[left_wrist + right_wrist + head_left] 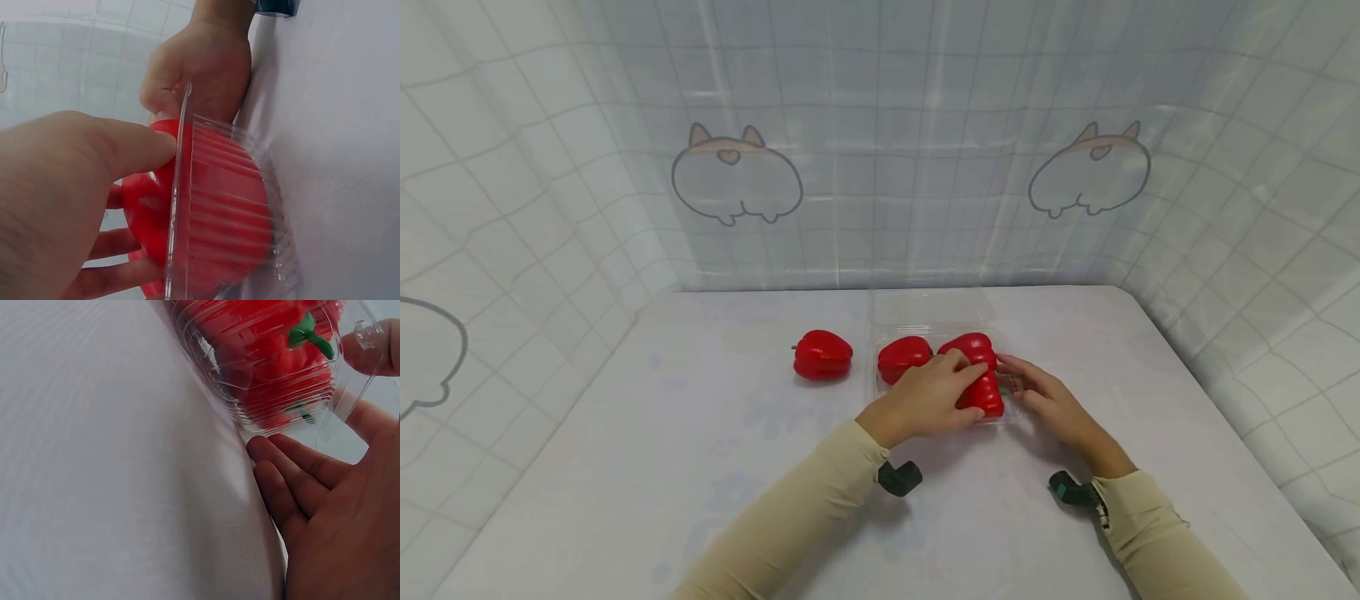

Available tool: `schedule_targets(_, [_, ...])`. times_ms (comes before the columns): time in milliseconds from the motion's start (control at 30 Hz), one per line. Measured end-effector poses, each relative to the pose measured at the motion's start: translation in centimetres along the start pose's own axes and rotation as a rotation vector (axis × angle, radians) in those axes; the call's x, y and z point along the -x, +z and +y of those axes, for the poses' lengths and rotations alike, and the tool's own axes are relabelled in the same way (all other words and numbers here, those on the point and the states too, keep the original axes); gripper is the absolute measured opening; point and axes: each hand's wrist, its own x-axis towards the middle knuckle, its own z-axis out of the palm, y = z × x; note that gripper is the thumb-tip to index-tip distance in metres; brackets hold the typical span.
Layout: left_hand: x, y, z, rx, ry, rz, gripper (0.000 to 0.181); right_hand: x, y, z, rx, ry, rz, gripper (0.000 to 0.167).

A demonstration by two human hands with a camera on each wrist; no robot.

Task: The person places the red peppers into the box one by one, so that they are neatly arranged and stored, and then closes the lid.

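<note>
A clear plastic clamshell box (875, 392) lies on the table with red bell peppers in it. My left hand (925, 396) reaches over the box and grips the near right bell pepper (990, 396), thumb on the near side and fingers on the far side. The left wrist view shows that thumb (131, 147) on the red skin beside the box rim. Beside the box's right end, my right hand (1060, 408) has its fingers (306, 456) fairly straight against the outer wall. Green stems (303, 334) show through the plastic there.
Left of the box, a separate red bell pepper (822, 356) lies on the white table. The box's transparent lid (928, 306) is folded back toward the rear. Gridded white curtains (880, 167) stand behind and along both sides.
</note>
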Motion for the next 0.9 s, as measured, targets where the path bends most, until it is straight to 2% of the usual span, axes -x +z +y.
schedule_targets(167, [-0.13, -0.06, 0.38, -0.016, -0.017, -0.003, 0.071, -0.06, 0.01, 0.20, -0.014, -0.025, -0.028, 0.068])
schedule_targets(367, [-0.46, -0.11, 0.61, -0.022, -0.026, -0.006, 0.071, -0.04, -0.17, 0.37, -0.034, -0.016, -0.065, 0.073])
schedule_targets(700, [-0.65, -0.14, 0.41, -0.003, -0.059, -0.005, 0.072, -0.06, -0.42, -0.25, -0.023, 0.079, -0.137, 0.087])
schedule_targets(900, [-0.88, -0.10, 0.78, 0.008, -0.071, 0.023, 0.071, -0.02, -0.47, -0.48, -0.030, 0.114, -0.133, 0.092])
